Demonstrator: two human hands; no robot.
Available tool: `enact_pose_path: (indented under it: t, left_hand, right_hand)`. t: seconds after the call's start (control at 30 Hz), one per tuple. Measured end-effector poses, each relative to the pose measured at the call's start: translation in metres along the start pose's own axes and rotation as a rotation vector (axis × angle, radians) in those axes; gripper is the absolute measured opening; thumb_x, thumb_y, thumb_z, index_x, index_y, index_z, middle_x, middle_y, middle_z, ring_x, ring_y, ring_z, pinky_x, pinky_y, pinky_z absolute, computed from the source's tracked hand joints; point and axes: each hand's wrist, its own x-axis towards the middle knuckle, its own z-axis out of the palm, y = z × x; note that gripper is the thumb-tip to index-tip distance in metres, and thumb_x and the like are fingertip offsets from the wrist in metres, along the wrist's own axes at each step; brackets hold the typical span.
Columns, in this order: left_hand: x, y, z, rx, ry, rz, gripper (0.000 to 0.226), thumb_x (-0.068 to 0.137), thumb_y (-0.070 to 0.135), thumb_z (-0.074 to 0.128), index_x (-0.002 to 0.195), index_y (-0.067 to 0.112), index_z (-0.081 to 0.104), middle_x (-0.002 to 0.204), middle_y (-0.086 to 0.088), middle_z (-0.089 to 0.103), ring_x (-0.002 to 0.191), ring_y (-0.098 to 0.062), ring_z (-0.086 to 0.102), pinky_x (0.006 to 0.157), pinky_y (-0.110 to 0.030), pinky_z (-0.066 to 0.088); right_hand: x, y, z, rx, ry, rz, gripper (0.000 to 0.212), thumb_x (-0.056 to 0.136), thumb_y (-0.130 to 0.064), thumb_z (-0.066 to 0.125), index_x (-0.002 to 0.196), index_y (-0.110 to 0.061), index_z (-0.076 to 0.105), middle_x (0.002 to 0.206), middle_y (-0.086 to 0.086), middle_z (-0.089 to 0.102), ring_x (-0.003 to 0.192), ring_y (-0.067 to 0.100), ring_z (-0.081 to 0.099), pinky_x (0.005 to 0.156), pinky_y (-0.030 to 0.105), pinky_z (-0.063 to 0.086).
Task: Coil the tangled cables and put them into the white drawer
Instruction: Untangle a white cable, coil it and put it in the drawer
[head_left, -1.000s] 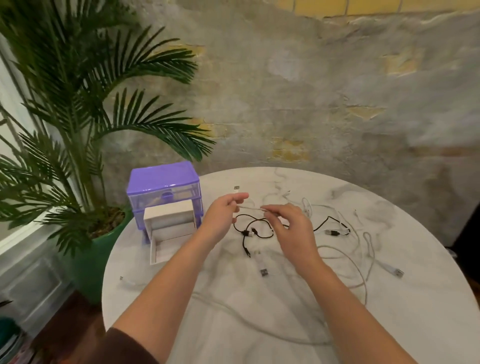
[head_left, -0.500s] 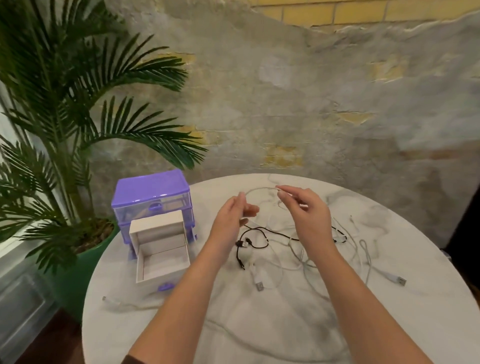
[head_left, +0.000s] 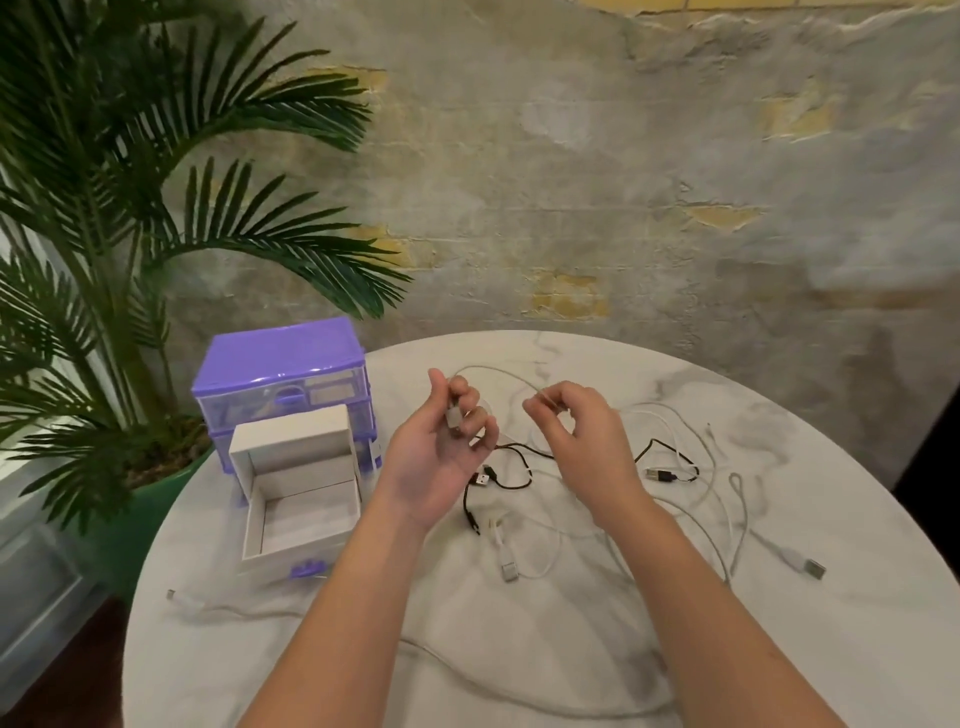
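first loop of coiling: left hand (head_left: 441, 452) curls its fingers on a white cable (head_left: 498, 371) plug, right hand (head_left: 576, 431) pinches the strand – next, wrap toward the left. white drawer (head_left: 298, 499) sits open, near left.

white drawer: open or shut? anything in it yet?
Open and empty. The white drawer is pulled out of the purple organizer; its bare floor shows, no cable inside.

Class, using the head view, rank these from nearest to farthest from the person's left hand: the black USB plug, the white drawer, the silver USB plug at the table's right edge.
1. black USB plug, just right of the left hand
2. white drawer, to its left
3. silver USB plug, far right
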Motion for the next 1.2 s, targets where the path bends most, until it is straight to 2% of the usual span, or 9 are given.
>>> enact_pose_path:
  t: [0.1, 0.23, 0.43, 0.57, 0.77, 0.87, 0.97, 1.03, 1.2]
  left_hand:
    - [-0.001, -0.001, -0.003, 0.111, -0.008, 0.017, 0.035, 0.100, 0.040, 0.039, 0.081, 0.019, 0.060, 0.064, 0.006, 0.040, 0.057, -0.008, 0.040, 0.081, -0.027, 0.040]
    - [-0.001, -0.001, 0.006, 0.356, -0.056, 0.049, 0.038, 0.100, 0.040, 0.036, 0.106, 0.015, 0.065, 0.059, 0.005, 0.030, 0.055, -0.007, 0.037, 0.077, -0.025, 0.037]
    - [0.007, 0.026, 0.034, 0.614, -0.098, 0.169, 0.033, 0.104, 0.032, 0.032, 0.112, 0.021, 0.063, 0.064, 0.007, 0.041, 0.061, -0.005, 0.039, 0.080, -0.024, 0.037]
    - [0.016, 0.054, 0.049, 0.512, -0.077, 0.212, 0.030, 0.104, 0.027, 0.035, 0.107, 0.022, 0.064, 0.075, 0.010, 0.059, 0.070, -0.003, 0.049, 0.081, -0.021, 0.040]
    - [0.013, 0.065, 0.049, 0.298, -0.067, 0.180, 0.032, 0.104, 0.027, 0.035, 0.123, 0.023, 0.060, 0.062, 0.006, 0.036, 0.058, -0.007, 0.030, 0.074, -0.023, 0.033]
    - [0.011, 0.073, 0.051, 0.161, -0.077, 0.214, 0.029, 0.102, 0.027, 0.036, 0.119, 0.023, 0.060, 0.065, 0.009, 0.048, 0.057, -0.004, 0.043, 0.075, -0.023, 0.035]
    - [0.015, 0.086, 0.055, 0.096, -0.120, 0.276, 0.029, 0.103, 0.030, 0.032, 0.113, 0.025, 0.059, 0.098, 0.011, 0.070, 0.092, -0.007, 0.068, 0.088, -0.028, 0.038]
    - [0.017, 0.092, 0.056, 0.095, -0.138, 0.300, 0.031, 0.104, 0.032, 0.027, 0.111, 0.027, 0.057, 0.119, 0.011, 0.067, 0.116, -0.012, 0.061, 0.095, -0.032, 0.038]
    - [0.024, 0.091, 0.046, 0.220, -0.109, 0.332, 0.028, 0.104, 0.037, 0.024, 0.105, 0.026, 0.050, 0.135, 0.000, 0.059, 0.126, -0.016, 0.055, 0.109, -0.036, 0.033]
  right_hand:
    - [0.020, 0.008, 0.009, -0.067, -0.091, 0.044, 0.017, 0.097, -0.017, 0.056, 0.104, -0.018, 0.071, 0.102, -0.004, 0.058, 0.108, 0.014, 0.048, 0.097, 0.033, 0.040]
    - [0.057, 0.009, 0.003, -0.199, -0.161, 0.157, 0.028, 0.097, -0.033, 0.056, 0.109, -0.014, 0.072, 0.122, 0.003, 0.049, 0.125, 0.021, 0.034, 0.096, 0.022, 0.025]
    - [0.080, 0.014, -0.031, -0.378, -0.251, 0.297, 0.020, 0.093, -0.043, 0.059, 0.098, -0.026, 0.067, 0.118, 0.007, 0.050, 0.109, 0.026, 0.048, 0.074, 0.032, 0.040]
    - [0.078, 0.018, -0.041, -0.343, -0.243, 0.319, 0.020, 0.097, -0.042, 0.052, 0.098, -0.024, 0.062, 0.092, -0.001, 0.062, 0.063, 0.016, 0.054, 0.058, 0.032, 0.043]
    - [0.089, 0.002, -0.049, -0.148, -0.012, 0.259, 0.030, 0.096, -0.036, 0.057, 0.112, -0.016, 0.072, 0.116, 0.010, 0.053, 0.099, 0.026, 0.055, 0.076, 0.029, 0.036]
    - [0.087, -0.008, -0.039, -0.148, -0.014, 0.177, 0.023, 0.098, -0.030, 0.055, 0.106, -0.019, 0.074, 0.111, 0.007, 0.061, 0.101, 0.025, 0.057, 0.074, 0.030, 0.038]
    - [0.071, -0.008, -0.016, -0.043, -0.046, 0.141, 0.022, 0.101, -0.021, 0.048, 0.102, -0.026, 0.070, 0.098, 0.001, 0.066, 0.089, 0.021, 0.060, 0.071, 0.032, 0.042]
    - [0.059, -0.008, 0.001, -0.017, -0.032, 0.100, 0.024, 0.102, -0.019, 0.044, 0.106, -0.025, 0.067, 0.097, 0.002, 0.058, 0.088, 0.018, 0.055, 0.070, 0.028, 0.036]
    - [0.033, -0.007, 0.023, -0.069, -0.046, 0.068, 0.026, 0.102, -0.034, 0.042, 0.115, -0.034, 0.064, 0.094, -0.004, 0.049, 0.101, 0.016, 0.045, 0.092, 0.034, 0.031]
